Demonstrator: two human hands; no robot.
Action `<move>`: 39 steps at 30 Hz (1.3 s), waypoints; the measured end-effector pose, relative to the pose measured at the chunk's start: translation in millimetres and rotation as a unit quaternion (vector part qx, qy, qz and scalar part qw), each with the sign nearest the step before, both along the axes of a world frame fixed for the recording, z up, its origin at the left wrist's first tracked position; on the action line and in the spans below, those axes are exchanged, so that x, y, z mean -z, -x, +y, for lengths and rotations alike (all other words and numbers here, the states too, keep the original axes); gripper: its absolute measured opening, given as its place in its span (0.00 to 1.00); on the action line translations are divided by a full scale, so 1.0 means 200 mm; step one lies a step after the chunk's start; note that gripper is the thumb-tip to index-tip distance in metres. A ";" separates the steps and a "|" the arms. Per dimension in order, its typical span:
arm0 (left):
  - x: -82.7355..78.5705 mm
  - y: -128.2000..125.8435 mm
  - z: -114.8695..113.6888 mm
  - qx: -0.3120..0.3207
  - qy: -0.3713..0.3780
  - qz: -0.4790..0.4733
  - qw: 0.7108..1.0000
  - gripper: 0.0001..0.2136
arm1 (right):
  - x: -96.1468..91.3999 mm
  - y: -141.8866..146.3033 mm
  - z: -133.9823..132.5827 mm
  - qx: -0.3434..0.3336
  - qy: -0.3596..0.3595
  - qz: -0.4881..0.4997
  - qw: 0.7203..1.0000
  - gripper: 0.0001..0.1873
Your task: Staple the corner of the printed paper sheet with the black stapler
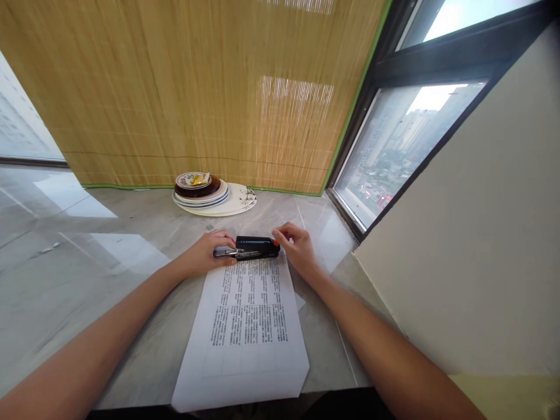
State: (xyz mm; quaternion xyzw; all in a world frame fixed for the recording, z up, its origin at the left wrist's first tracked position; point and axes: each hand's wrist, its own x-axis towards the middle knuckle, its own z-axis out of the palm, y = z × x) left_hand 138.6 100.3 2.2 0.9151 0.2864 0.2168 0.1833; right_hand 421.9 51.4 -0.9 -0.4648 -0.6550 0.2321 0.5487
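Note:
A black stapler (257,247) with a red piece at its right end lies on its side across the top of a printed sheet of paper (249,356). My left hand (214,251) is closed around its left end, where a metal part shows between the fingers. At the opposite end, my right hand (296,240) has its thumb and index finger pinched at the red piece. The paper's print runs in several blocks, and its near edge reaches over the edge of the ledge. A small white corner of paper shows beneath its right side.
A stack of plates (201,201) with a small yellow packet (200,179) on top rests on oval mats (242,201) at the back. Behind hangs a bamboo blind (196,93). A window (371,157) and a wall (476,233) bound the marble ledge (144,251) on the right.

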 end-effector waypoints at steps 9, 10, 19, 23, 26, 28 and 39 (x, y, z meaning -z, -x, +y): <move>0.00 0.02 0.01 0.003 0.007 -0.044 0.999 0.12 | 0.02 0.03 0.00 -0.069 0.033 -0.154 0.985 0.16; 0.00 0.02 0.01 -0.002 0.005 -0.049 0.999 0.12 | 0.02 0.03 0.00 -0.067 0.034 -0.157 0.985 0.15; 0.00 0.03 0.00 -0.044 -0.014 -0.080 0.996 0.09 | 0.01 0.02 0.00 -0.056 0.007 -0.158 0.986 0.12; 0.00 0.04 0.00 -0.062 -0.024 -0.086 0.994 0.08 | 0.00 0.02 -0.01 -0.049 -0.017 -0.138 0.989 0.09; -0.01 0.05 0.00 -0.071 -0.038 -0.109 0.991 0.08 | 0.00 0.01 -0.01 -0.038 -0.025 -0.132 0.990 0.09; -0.02 0.04 -0.01 -0.074 -0.044 -0.126 0.988 0.08 | 0.00 0.00 -0.01 -0.029 -0.021 -0.127 0.991 0.10; -0.06 0.03 -0.05 -0.106 -0.059 -0.190 0.974 0.08 | 0.01 -0.03 0.03 -0.007 -0.034 -0.102 0.994 0.10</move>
